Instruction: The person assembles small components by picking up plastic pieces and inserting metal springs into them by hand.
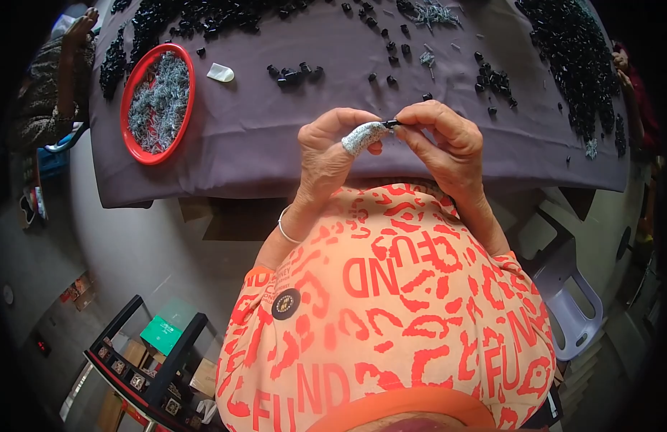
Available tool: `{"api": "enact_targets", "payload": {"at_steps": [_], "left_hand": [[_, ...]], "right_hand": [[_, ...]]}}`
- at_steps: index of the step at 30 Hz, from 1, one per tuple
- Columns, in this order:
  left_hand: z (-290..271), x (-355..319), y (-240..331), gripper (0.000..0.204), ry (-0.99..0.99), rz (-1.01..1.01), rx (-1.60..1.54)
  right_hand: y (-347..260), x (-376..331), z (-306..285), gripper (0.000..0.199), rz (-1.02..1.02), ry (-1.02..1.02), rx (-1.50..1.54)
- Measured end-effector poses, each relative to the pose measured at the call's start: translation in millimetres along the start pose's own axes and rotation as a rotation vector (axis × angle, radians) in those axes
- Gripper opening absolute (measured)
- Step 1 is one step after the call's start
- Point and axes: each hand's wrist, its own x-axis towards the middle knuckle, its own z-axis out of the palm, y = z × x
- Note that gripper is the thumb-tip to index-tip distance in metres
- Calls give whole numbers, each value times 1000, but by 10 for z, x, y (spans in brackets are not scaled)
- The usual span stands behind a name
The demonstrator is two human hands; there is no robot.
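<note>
Both hands meet over the near edge of the table, fingertips nearly touching. A small black plastic part is pinched between them. My left hand is closed on its left end, the thumb wrapped in a speckled grey-white finger cover. From the other side, my right hand grips the same part between thumb and forefinger. The fingertips hide much of the part, so its full shape cannot be made out. Just beyond the hands lie several loose black plastic parts of a similar kind.
A red basin of thin, clear-grey pieces stands at left. Near it lies a pale finger cover. Black parts heap along the far side and at right on the purple-grey tablecloth. Other people sit at both table ends.
</note>
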Motion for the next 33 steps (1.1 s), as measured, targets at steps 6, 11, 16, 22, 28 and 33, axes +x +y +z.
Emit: {"api": "enact_targets", "payload": {"at_steps": [6,11,16,22,28,33], "left_hand": [[50,29,-26,13,13,6,-9],[-1,69,-102,13,22,-29,-35],[-53,146,-108,14,-18,54,247],[-155,413,-269,22,-45,501,1031],[-189,409,7,23,-31,-236,549],[-102,468,90,22,-109,-407,498]], "right_hand": [[31,53,15,19,-85,11,-80],[139,105,36,21,-108,-16,-113],[260,139,-30,20,-39,-61,-89],[492,332,4,15,-301,-202,-636],[532,359,84,26,-283,-231,-775],[454,348,96,29,-275,-247,-757]]}}
